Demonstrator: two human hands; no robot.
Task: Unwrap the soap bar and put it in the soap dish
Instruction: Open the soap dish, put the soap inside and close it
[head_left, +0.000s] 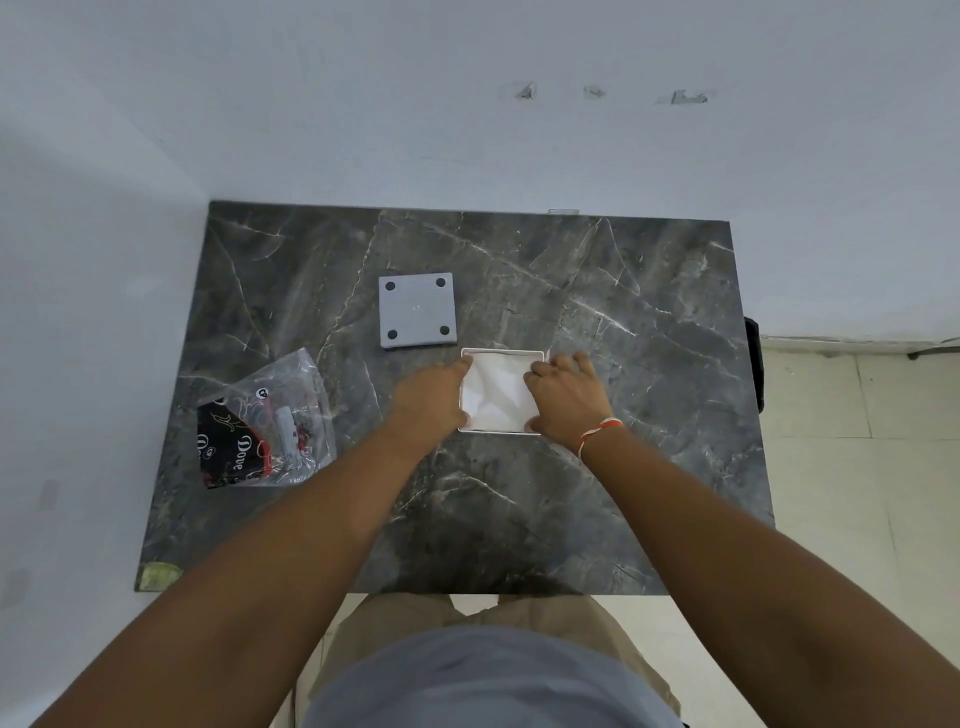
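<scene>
A square white box (500, 353) lies open on the dark marble table (519, 519), with crumpled white paper (496, 395) filling its inside. My left hand (431, 397) grips the box's left side, fingertips at the far corner and thumb at the near corner. On the box's right side is my right hand (566, 400), its fingers curled over the edge. A grey square slab (417, 310) with four black dots at its corners lies flat just beyond the box to the left. I see no bare soap bar; what is under the paper is hidden.
A clear plastic bag (270, 421) holding black-and-red Dove packaging lies at the table's left side. White walls close in at the back and left. The table's right edge drops to a tiled floor (857, 467). My legs stand at the near edge.
</scene>
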